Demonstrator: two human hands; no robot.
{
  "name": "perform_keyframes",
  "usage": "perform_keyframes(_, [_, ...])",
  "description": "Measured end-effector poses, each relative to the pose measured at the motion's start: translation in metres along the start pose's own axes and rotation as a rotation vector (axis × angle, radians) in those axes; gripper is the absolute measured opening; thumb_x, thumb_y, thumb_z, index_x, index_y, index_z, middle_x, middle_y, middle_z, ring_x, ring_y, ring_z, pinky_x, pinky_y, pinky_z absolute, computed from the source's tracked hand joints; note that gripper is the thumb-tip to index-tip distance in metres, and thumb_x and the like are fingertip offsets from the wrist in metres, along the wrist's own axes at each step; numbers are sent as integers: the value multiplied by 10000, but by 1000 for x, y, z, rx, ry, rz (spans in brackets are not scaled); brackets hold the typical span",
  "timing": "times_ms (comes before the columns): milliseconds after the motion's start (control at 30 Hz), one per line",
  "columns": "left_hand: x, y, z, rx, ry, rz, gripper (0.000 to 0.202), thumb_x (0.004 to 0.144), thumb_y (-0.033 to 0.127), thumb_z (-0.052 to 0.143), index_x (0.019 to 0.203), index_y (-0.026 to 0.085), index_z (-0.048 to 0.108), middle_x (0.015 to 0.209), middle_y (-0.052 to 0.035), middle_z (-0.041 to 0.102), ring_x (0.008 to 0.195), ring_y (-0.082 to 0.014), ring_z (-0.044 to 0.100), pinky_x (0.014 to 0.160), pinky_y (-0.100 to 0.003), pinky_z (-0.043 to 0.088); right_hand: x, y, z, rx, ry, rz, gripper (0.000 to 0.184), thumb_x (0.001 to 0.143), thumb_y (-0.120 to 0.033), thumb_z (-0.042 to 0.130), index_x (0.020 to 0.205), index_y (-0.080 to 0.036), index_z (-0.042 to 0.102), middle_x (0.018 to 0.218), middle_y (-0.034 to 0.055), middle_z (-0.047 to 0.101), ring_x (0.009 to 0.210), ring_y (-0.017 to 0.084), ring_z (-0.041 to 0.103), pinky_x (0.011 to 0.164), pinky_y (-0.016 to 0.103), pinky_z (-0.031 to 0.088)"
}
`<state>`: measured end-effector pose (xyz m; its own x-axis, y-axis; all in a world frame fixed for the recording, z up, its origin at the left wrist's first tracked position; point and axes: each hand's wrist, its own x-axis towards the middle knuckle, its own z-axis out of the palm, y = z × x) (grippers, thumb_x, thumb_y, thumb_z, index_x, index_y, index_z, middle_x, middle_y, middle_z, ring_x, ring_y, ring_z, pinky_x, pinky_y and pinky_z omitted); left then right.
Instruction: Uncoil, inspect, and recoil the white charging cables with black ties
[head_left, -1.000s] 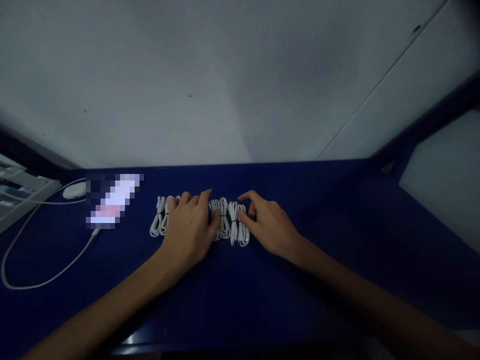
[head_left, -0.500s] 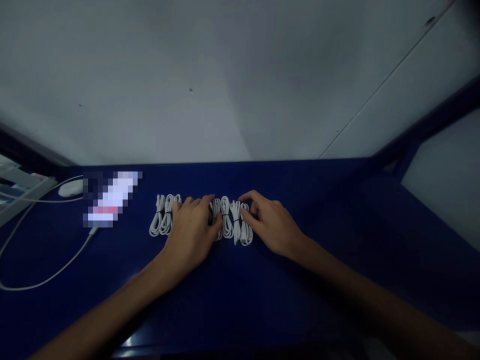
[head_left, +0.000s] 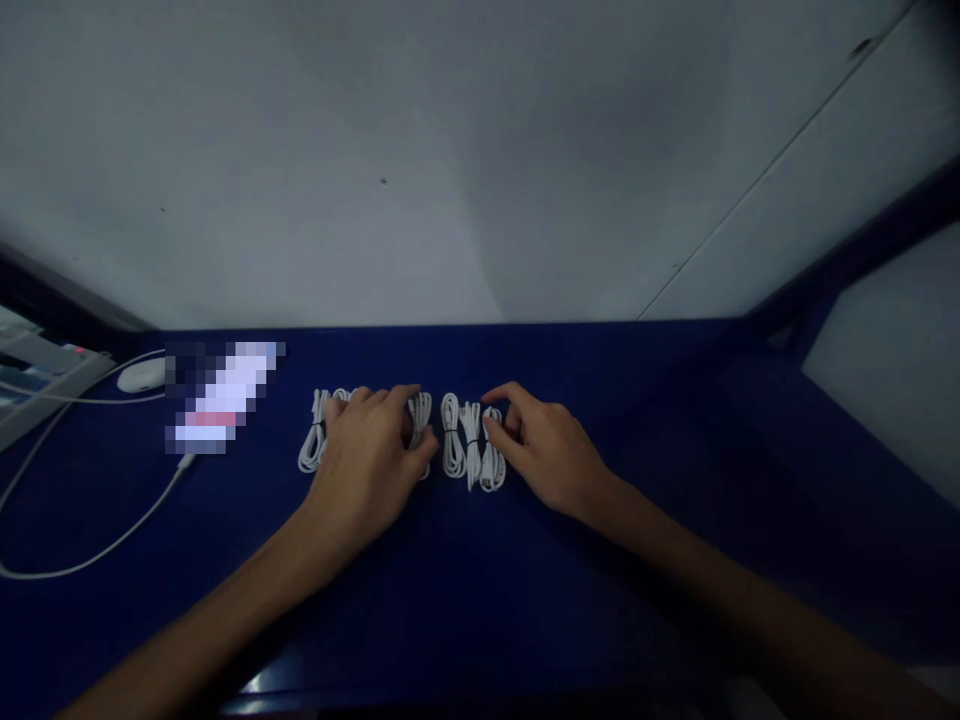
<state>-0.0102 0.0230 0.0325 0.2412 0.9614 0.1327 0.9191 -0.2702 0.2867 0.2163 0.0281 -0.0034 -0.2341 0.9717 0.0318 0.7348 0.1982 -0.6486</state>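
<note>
Several white cables, coiled and bound at the middle with dark ties, lie side by side in a row on the blue table [head_left: 480, 600]. My left hand [head_left: 367, 440] covers part of the left group. Its thumb and forefinger are closed about one white cable bundle [head_left: 421, 415], and the bundles under the palm are hidden. At the row's right end my right hand [head_left: 547, 445] has its curled forefinger and thumb on the last cable bundle [head_left: 493, 462]. Between the hands lie a looped bundle [head_left: 452, 440] and a narrower bundle [head_left: 472, 450], with a gap to their left.
On the left, a lit, pixelated phone-like screen [head_left: 225, 395] has a white cord [head_left: 142, 520] plugged into its lower end. Beside it sits a white rounded object [head_left: 141, 376]. A pale rack-like frame [head_left: 45, 400] stands at the left edge. A grey wall [head_left: 420, 160] rises behind the table.
My left hand has slid a little to the left with the cable bundle at its fingers, opening a gap in the row. My right hand has barely moved.
</note>
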Motion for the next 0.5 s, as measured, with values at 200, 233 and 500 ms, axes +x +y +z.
perform_keyframes(200, [7,-39,-39,60,36,-117,423,1017,394,633,1399,226,702,1004,-64,820,1016,-377,732,1021,-647,410,-1,1,0,2,-11,-5,258,1097,-309,544,1291,-197,674,711,-20,692,629,173,653,654,339,468])
perform_keyframes(233, [8,-47,-42,69,26,-144,419,1013,386,630,1396,232,698,1001,-67,821,1027,-380,739,1037,-663,402,-1,2,0,0,-11,-2,257,1098,-309,544,1289,-197,675,715,-18,694,630,173,653,652,340,465])
perform_keyframes(500, [1,-79,-47,131,24,-264,373,1002,313,644,1363,246,712,940,-39,803,1043,-400,754,1029,-713,428,0,3,1,-13,-16,-5,282,1101,-339,529,1294,-193,673,744,-1,707,649,186,661,660,358,467])
